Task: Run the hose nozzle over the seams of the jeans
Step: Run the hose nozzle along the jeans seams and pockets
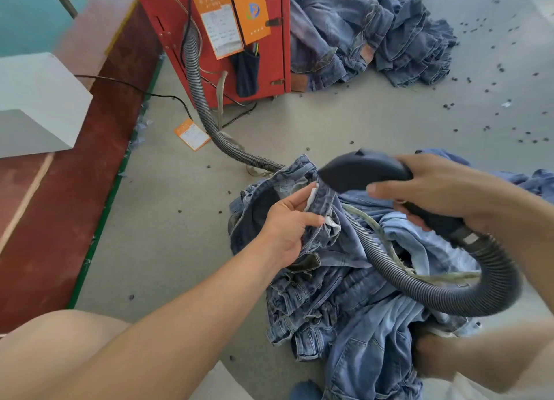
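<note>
On the grey floor [344, 123] lies a heap of jeans [353, 303]. The left hand [287, 222] pinches a soft, limp seam fold; the right hand [440, 189] grips the rigid hose nozzle [359, 171], its tip touching that seam.

Right hand [443, 195] around black hose nozzle [359, 171], tip against jeans [326, 201] seam pinched in left hand [287, 222].

Jeans [353, 303] faded blue; nozzle [359, 171] black; hose [198, 78] grey ribbed; cabinet [269, 54] red.
</note>
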{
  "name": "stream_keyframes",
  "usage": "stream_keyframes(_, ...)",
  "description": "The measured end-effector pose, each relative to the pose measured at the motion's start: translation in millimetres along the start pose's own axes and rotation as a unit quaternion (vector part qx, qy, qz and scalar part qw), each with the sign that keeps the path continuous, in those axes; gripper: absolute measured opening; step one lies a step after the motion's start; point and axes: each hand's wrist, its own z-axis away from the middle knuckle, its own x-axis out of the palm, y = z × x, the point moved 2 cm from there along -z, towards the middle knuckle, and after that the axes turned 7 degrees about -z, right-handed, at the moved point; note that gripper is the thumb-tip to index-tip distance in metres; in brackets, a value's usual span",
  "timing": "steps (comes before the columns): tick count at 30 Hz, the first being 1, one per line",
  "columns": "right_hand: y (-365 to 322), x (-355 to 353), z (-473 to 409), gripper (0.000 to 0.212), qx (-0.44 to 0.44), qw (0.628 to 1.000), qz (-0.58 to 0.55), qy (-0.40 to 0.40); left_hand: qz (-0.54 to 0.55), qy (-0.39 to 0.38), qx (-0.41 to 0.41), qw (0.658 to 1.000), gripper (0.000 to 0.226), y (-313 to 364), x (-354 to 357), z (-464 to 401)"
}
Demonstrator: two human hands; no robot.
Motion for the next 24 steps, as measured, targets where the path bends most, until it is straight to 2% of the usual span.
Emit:
stream_keyframes(2,-1,8,-6,0.008,0.028,0.999,0.011,-0.036,-0.031,0.010,-0.007,0.999,0.071,-4,-3,-1)
stream_keyframes(7,-1,0,-18,0.019,0.037,0.997,-0.013,0.064,-0.067,0.011,-0.029,0.997,0.073,-10,-12,0)
stream_keyframes(12,2,7,-5,0.012,0.013,0.998,0.040,-0.035,-0.055,0.010,-0.014,0.998,0.072,-3,-17,-2)
stream_keyframes(13,3,11,-8,0.013,0.016,0.998,0.047,-0.025,-0.063,0.009,-0.014,0.998,0.072,-3,-18,-1)
stream_keyframes(15,4,14,-19,0.016,0.013,0.999,0.027,0.043,-0.078,0.010,-0.014,0.997,0.070,-5,-18,1)
stream_keyframes(18,5,1,-24,0.017,-0.006,0.992,-0.015,0.122,-0.029,0.013,-0.035,0.999,0.052,-6,-19,3)
stream_keyframes(21,4,-5,-16,0.016,-0.051,0.992,0.003,0.113,-0.023,0.042,-0.083,0.995,0.018,2,-26,2)
stream_keyframes(24,1,4,-13,0.019,-0.101,0.984,0.085,0.116,-0.049,0.065,-0.099,0.992,0.016,6,-34,0)
